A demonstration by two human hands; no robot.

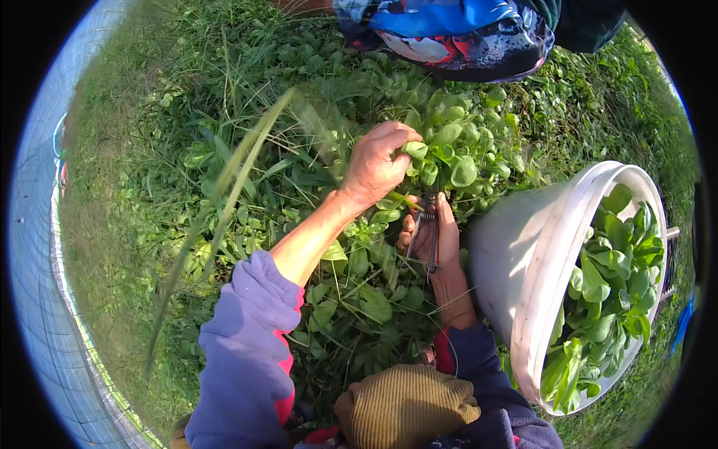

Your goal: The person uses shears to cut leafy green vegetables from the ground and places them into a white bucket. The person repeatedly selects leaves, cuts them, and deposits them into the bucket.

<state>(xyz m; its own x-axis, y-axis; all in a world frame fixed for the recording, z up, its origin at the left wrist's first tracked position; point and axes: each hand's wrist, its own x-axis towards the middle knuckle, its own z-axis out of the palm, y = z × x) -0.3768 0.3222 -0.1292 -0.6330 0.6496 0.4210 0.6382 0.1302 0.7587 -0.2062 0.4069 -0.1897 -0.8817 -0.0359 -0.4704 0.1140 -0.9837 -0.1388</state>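
Observation:
My left hand (381,163) is closed around the stem or leaves of a leafy green plant, beside a dense clump of rounded green leaves (463,168). Just below and to the right, my right hand (440,236) grips small metal pruning snips (426,230) with a spring between the handles. The snips point up at the base of the clump, and their blade tips are hidden. A thin wire or cord hangs from the handle end. To the right a white plastic bucket (538,241) lies tilted, with cut leafy greens (611,275) inside.
Leafy plants mixed with tall grass (269,146) cover the ground. Another person (449,33) in patterned clothing is close by at the top. Pale plastic sheeting (56,314) runs along the left. My knee in brown corduroy (412,401) is at the bottom. A blurred grass blade crosses the left foreground.

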